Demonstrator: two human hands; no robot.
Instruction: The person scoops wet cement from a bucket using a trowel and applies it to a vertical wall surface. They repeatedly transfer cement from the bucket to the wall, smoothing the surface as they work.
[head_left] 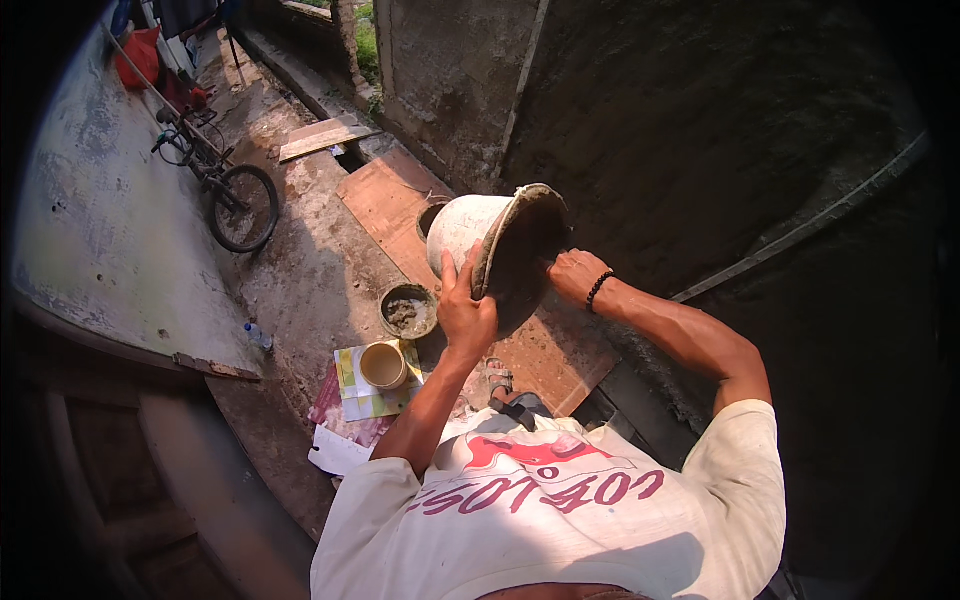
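A pale, mortar-smeared bucket (462, 228) is tilted on its side in front of me, its dark mouth facing right toward the wall. My left hand (468, 308) grips it at the lower rim, fingers spread along the outside and the thumb side by the edge. At the mouth, my right hand (577, 276) is closed, a black bead bracelet (598, 290) on its wrist. Whatever it grips is lost in the shadow of the bucket. The dark grey plastered wall (700, 150) rises just beyond this hand.
Below the bucket stand a tub of grey mortar (408, 311) and a beige pail (384, 366) on a patterned sheet (352, 390). Plywood (385, 205) covers the ground along the wall. A bicycle (243, 208) leans at the left wall, a plastic bottle (258, 336) nearer.
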